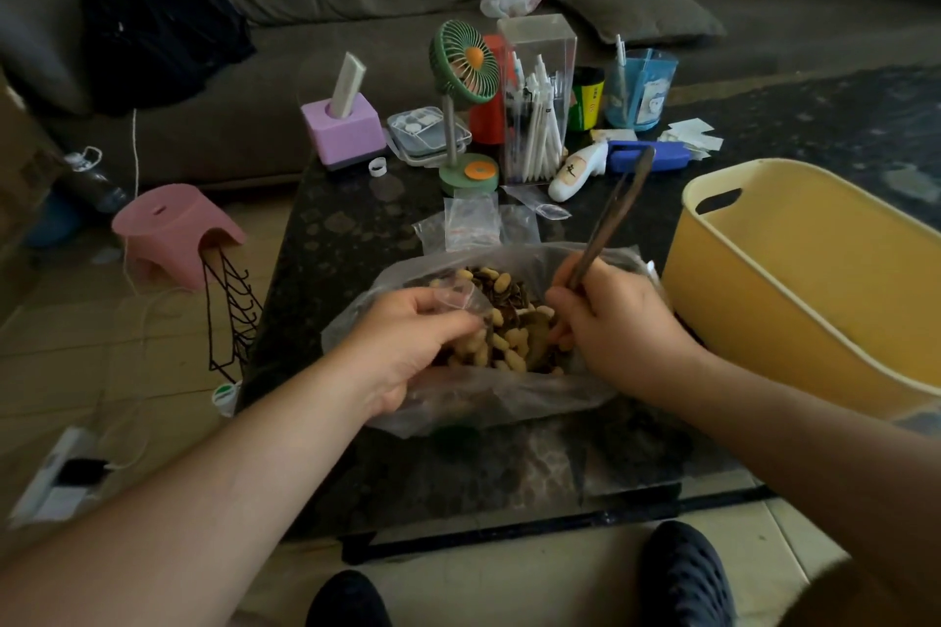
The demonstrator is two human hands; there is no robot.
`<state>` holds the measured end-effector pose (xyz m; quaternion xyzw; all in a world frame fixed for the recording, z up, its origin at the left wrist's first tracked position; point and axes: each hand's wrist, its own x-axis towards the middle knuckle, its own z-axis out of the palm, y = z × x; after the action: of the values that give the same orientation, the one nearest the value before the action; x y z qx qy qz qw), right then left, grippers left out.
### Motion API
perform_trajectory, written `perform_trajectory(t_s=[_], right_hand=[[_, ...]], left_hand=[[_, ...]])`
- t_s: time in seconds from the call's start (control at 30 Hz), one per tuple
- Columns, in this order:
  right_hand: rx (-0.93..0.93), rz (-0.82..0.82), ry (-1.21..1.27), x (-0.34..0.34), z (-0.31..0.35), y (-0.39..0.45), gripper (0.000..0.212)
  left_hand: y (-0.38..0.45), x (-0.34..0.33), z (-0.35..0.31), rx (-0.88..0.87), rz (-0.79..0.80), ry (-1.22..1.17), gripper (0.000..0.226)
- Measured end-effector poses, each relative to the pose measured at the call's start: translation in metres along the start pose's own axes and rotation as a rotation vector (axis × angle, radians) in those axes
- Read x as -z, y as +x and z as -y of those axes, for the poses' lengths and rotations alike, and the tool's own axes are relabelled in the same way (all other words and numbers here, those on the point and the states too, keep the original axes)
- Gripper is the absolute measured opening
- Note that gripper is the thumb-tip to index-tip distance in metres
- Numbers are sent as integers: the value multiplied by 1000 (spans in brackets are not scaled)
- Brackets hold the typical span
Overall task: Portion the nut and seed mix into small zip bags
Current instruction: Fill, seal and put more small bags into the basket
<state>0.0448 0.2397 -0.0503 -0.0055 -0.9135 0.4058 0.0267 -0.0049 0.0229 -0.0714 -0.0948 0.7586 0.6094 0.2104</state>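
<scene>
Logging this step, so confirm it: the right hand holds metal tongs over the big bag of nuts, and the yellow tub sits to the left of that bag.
One detail is wrong. In the head view the yellow tub sits to the right of the big bag of nuts, not the left. The right hand does hold the metal tongs over it.

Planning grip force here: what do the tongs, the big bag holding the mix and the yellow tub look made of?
Tongs: likely metal, thin grey strips with a dull sheen. Big bag: thin clear plastic film, crinkled, nuts visible through it. Yellow tub: seemingly rigid moulded plastic, matte, with a smooth rolled rim and cut-out handle.
</scene>
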Motion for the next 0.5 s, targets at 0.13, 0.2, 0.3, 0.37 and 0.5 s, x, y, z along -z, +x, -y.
perform_trajectory(t_s=[0.13, 0.2, 0.3, 0.37, 0.5], right_hand=[[-30, 4, 90, -11, 3, -3, 13], [-76, 7, 120, -10, 4, -1, 11], [-178, 15, 198, -5, 6, 2, 9], [-205, 7, 235, 2, 8, 3, 9], [-184, -46, 279, 16, 16, 4, 7]], left_hand=[[-6, -9, -3, 24, 106, -125, 25], [-8, -9, -6, 28, 150, -168, 21], [-10, -3, -12, 33, 186, -191, 13], [-10, 3, -15, -8, 132, -90, 14], [-7, 13, -15, -139, 54, 17, 21]])
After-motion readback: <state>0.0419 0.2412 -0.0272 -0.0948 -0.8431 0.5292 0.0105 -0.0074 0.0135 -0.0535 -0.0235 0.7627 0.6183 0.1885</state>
